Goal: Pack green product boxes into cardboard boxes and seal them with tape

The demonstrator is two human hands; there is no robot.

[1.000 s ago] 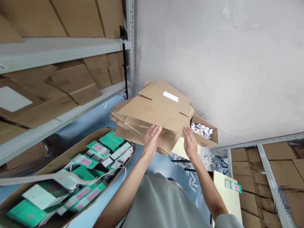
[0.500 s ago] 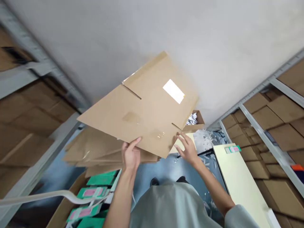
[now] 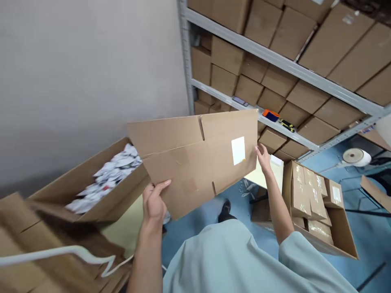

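A flattened cardboard box point(image 3: 186, 167) spans the space in front of me, held up off the floor and slightly tilted. It has cut slots, a crease along its length and a white label point(image 3: 238, 150) on its right part. My left hand point(image 3: 155, 203) grips its lower left edge, thumb on the near face and the other fingers hidden behind. At the right edge, the fingertips of my right hand point(image 3: 263, 158) pinch the board just beside the label.
An open carton of crumpled white paper point(image 3: 113, 173) stands at left. Metal shelves point(image 3: 244, 40) with many boxes rise ahead and right. A large open carton point(image 3: 343, 232) holds taped boxes at right. A pale tabletop point(image 3: 276, 173) lies behind my right hand. A white curved bar point(image 3: 55, 251) crosses lower left.
My view has swung right, from the wall to the shelves and the carton of taped boxes. The flattened box came along and turned more level. My right hand moved to its label-side edge.
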